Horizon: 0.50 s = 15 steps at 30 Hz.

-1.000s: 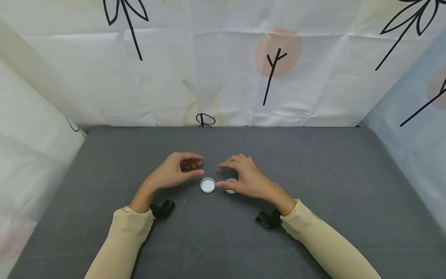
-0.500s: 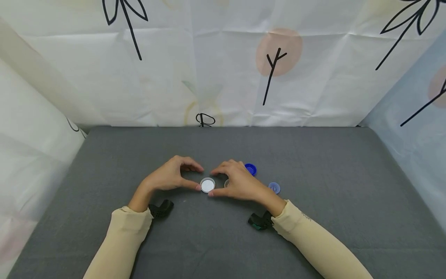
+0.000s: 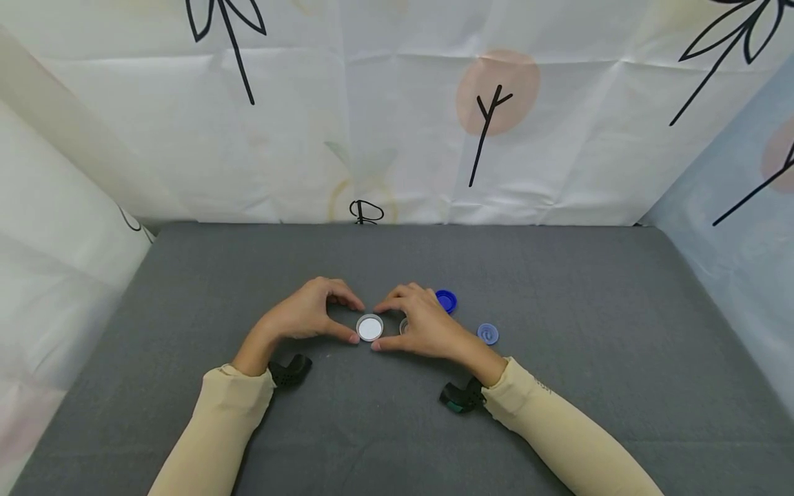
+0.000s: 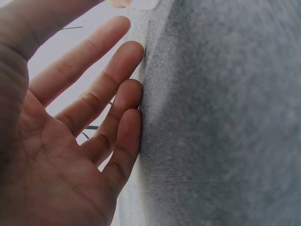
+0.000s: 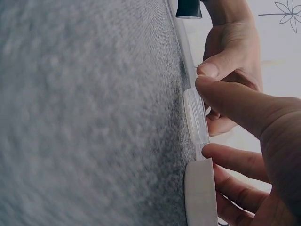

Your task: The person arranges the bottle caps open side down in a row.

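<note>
A round lid with a white centre and a clear rim lies flat on the grey cloth between both hands in the head view. My left hand curves around its left side, thumb in front and fingers behind, and its relaxed fingertips rest near the cloth. From the other side my right hand reaches toward the lid, with thumb and index finger spread at its right edge. I cannot tell whether either hand touches the rim. Under the right palm sits a second round lid, white-sided and mostly hidden from above.
Beyond the right hand lies a dark blue lid, partly covered by it. A paler blue lid is to the right of the wrist. Patterned white sheets rise behind and beside the grey table.
My right hand has moved left and slightly down toward the white lid, uncovering the two blue lids. The left thumb and fingers have come down closer to the lid, which has stayed in place.
</note>
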### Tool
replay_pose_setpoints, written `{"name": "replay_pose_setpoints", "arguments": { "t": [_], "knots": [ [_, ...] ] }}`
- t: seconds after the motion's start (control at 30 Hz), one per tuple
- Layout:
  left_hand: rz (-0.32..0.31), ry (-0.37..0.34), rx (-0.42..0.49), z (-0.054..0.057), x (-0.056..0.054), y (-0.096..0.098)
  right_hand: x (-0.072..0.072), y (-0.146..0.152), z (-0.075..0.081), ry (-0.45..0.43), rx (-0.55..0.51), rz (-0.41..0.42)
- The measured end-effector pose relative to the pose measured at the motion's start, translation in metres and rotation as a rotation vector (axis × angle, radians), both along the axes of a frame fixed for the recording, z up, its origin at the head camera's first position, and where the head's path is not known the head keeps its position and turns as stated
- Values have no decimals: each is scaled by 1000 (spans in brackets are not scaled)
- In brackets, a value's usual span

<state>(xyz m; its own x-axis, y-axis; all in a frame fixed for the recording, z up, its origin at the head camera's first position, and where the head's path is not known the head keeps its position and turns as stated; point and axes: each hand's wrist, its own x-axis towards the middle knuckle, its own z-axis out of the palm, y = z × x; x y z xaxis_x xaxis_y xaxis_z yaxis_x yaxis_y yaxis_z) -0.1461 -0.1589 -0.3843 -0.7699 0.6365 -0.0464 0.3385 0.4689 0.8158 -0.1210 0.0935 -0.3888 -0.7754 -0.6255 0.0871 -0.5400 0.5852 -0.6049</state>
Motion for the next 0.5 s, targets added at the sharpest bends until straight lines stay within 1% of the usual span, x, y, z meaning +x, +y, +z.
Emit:
{"name": "replay_pose_setpoints", "arguments": {
  "t": [0.23,0.33,0.5],
  "knots": [
    [3,53,-65,3,1,3,1,0,-1,23,-14,2],
    [7,79,-98,2,1,5,1,-1,-2,28,-14,1],
    [12,98,-129,1,2,7,1,-1,-4,47,-22,-2]
  ]
}}
